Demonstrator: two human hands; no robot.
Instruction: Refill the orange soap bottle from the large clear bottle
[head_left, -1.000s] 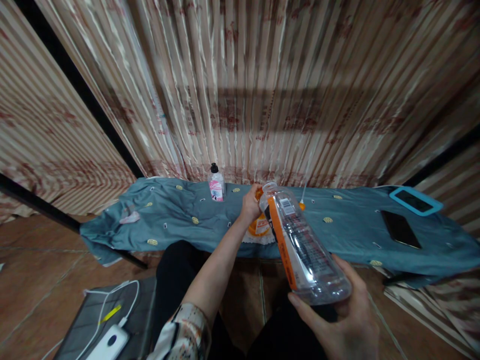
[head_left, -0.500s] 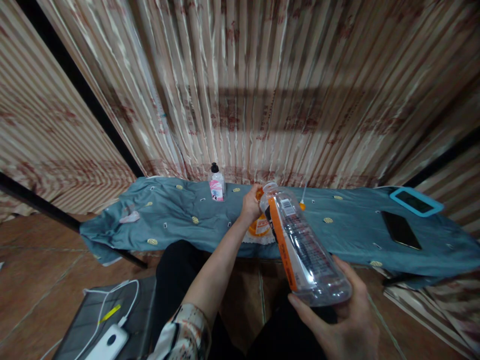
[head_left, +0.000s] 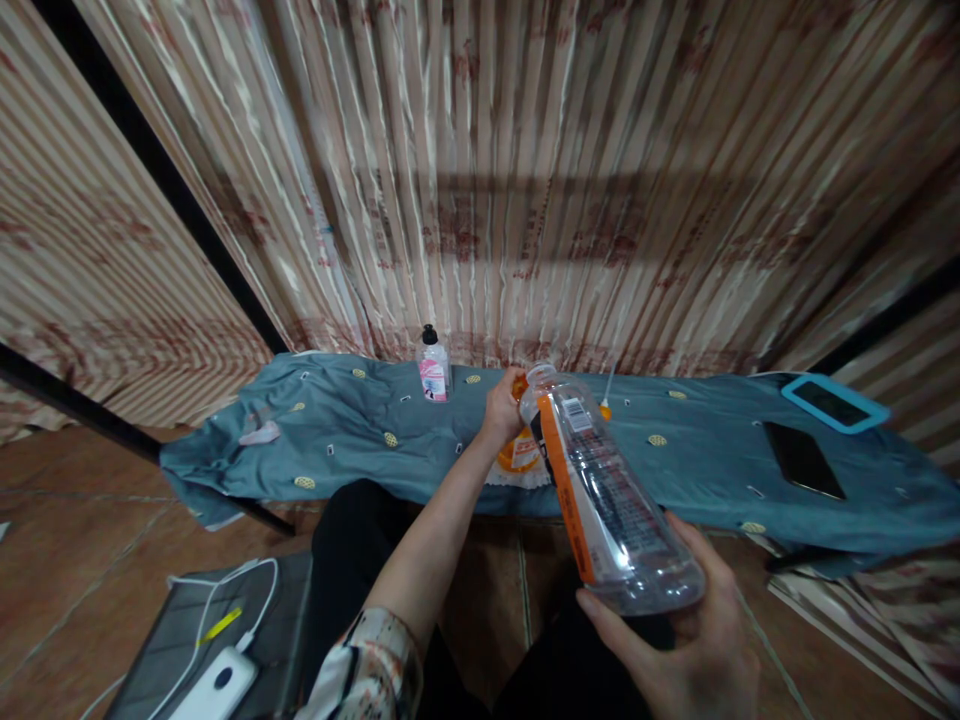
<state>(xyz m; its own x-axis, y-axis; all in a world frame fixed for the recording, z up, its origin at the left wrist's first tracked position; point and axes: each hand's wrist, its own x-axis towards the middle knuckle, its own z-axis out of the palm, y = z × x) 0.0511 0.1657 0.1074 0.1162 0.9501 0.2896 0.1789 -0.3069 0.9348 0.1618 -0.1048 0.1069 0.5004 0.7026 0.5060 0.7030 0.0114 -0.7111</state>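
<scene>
My right hand is closed around the base of a large clear plastic bottle with an orange and black label. The bottle is tilted, its open mouth pointing away from me and a little left. Beside that mouth, my left hand grips the upper part of a bottle of orange liquid. Its lower part shows on a white lacy mat; the clear bottle hides some of it. Whether the two mouths touch, I cannot tell. An orange pump top with a thin tube lies just behind the clear bottle.
A small pink-labelled bottle with a black cap stands left on the cloth-covered table. To the right lie a dark phone and a blue-framed device. At lower left, a white power bank with a cable rests on a dark seat.
Almost nothing differs. Both hands and both bottles keep their places, and the view has shifted only very slightly.
</scene>
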